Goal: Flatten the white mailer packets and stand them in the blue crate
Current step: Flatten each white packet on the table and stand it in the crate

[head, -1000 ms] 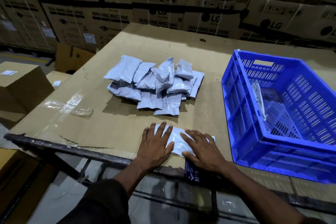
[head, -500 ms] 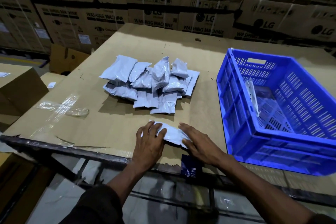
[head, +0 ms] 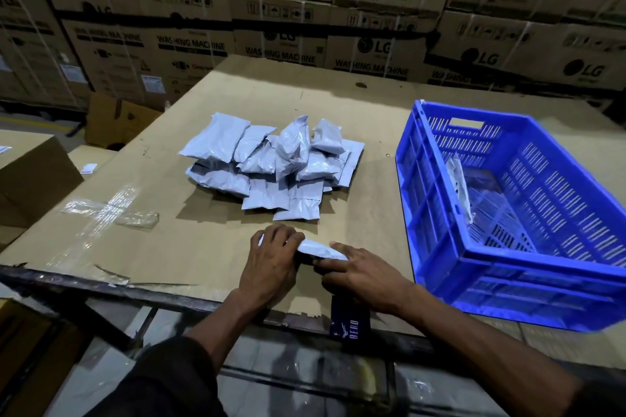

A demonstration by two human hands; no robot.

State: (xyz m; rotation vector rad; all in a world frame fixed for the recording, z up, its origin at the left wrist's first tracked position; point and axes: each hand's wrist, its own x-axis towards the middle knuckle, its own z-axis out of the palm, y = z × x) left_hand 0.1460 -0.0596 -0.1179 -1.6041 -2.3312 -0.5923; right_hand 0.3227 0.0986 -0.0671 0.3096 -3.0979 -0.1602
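A white mailer packet [head: 316,250] is lifted on its edge near the table's front. My left hand [head: 271,267] grips its left end with curled fingers. My right hand [head: 359,272] holds its right end, fingers over the top and thumb underneath. A pile of several white mailer packets [head: 271,166] lies in the middle of the cardboard-covered table [head: 210,247]. The blue crate [head: 528,267] stands at the right, with one white packet [head: 459,184] upright against its left wall.
Stacked washing machine cartons [head: 305,27] form a wall behind the table. A brown box [head: 30,176] sits at the left. Clear tape strips [head: 111,213] lie on the table's left part. A dark tag [head: 349,322] hangs at the front edge.
Both hands went from pressing flat on the packet to gripping its ends. The packet has risen off the table onto its edge.
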